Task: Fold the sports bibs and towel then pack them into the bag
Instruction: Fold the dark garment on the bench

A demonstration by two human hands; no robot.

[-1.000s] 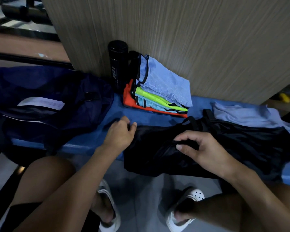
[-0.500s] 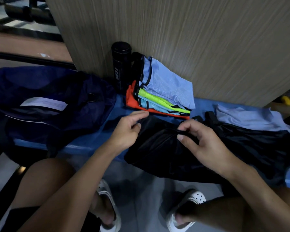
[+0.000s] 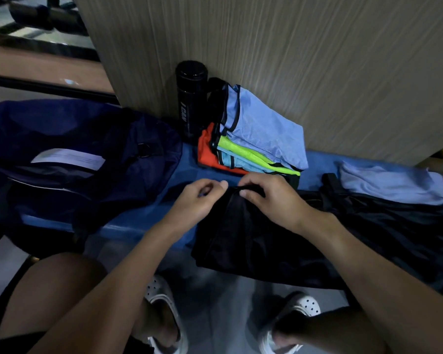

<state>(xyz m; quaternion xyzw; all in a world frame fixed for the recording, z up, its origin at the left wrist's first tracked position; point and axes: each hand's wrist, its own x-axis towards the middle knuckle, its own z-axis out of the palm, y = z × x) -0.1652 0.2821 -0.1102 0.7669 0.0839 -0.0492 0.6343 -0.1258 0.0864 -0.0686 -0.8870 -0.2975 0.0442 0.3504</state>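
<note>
Right hand (image 3: 271, 200) in a pinch on black bib (image 3: 253, 241); left hand (image 3: 197, 203) alongside, curled, grip unclear

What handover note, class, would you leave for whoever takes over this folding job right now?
Hands: right hand pinches the black bib at its top edge; left hand curled beside it, grip unclear.
Done: a stack of folded bibs by the wall.
Left: fold the black bib and the pale blue cloth at right, then pack everything into the navy bag at left.
</note>
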